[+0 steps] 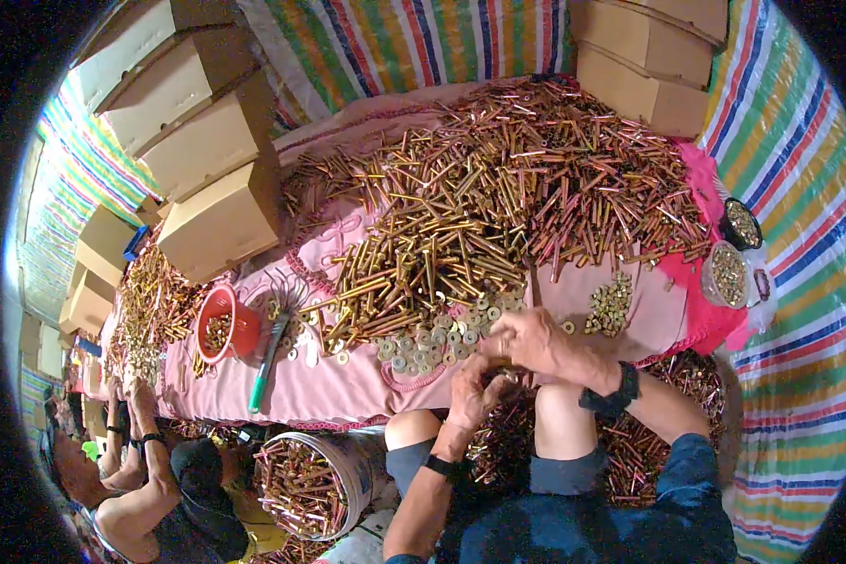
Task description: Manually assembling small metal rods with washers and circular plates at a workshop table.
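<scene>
My left hand [475, 393] and my right hand [534, 341] meet above my lap at the near edge of the pink cloth. The fingers of both are curled in. Whatever small piece they hold is too hidden for me to name. Just beyond them lies a spread of flat round washers [423, 350]. Farther back, a large heap of long brass-coloured bolts [432, 268] covers the cloth. A small cluster of nuts [609, 305] sits right of my right hand.
A red plastic basket [227, 324] and a green-handled wire rake [265, 376] are on the pink cloth [320, 399] at left. A bucket of bolts [305, 484] stands below. Stacked cardboard boxes [221, 221] rise behind. Another person's hands [141, 399] work at far left. Clear tub [727, 274] at right.
</scene>
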`<state>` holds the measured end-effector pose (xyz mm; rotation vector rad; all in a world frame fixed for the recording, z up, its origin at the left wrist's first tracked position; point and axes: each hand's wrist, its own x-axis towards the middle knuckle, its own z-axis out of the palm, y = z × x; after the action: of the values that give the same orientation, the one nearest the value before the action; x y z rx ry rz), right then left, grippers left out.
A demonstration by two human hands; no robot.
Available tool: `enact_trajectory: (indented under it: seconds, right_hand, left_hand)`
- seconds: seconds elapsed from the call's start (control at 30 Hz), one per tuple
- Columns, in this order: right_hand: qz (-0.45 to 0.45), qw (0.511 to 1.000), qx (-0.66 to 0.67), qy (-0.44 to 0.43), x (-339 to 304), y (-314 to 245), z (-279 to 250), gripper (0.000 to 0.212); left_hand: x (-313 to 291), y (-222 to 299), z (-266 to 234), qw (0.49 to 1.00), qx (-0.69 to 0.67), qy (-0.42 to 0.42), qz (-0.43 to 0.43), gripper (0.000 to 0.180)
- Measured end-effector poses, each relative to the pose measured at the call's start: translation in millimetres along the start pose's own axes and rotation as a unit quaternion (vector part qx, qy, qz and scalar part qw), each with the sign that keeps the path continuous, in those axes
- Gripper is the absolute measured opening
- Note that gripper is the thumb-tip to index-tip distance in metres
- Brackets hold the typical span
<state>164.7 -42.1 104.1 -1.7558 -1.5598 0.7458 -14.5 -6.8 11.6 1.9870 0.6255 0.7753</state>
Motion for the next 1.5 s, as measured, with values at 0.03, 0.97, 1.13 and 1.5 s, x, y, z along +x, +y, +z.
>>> enact_trajectory:
  seconds: [0.03, 0.97, 1.13, 1.5]
  right_hand:
    - [0.036, 0.999, -0.009, 0.030, 8.8, 1.0, -4.2, 0.025]
    - [-0.031, 0.989, -0.030, 0.138, 31.7, 93.9, 23.3, 0.020]
    - [-0.125, 0.985, -0.054, 0.102, 43.0, 87.9, 31.4, 0.020]
    - [-0.121, 0.985, -0.075, 0.101, 32.4, 89.8, 30.0, 0.019]
  left_hand:
    - [4.3, 9.6, -3.3, 0.999, -0.037, -0.032, -0.005, 0.026]
    - [18.5, 2.8, 13.9, 0.920, -0.335, 0.071, -0.190, 0.016]
    - [8.9, -1.8, 20.3, 0.973, -0.173, 0.104, -0.112, 0.015]
    - [10.8, 6.7, 22.9, 0.990, 0.012, 0.139, -0.014, 0.017]
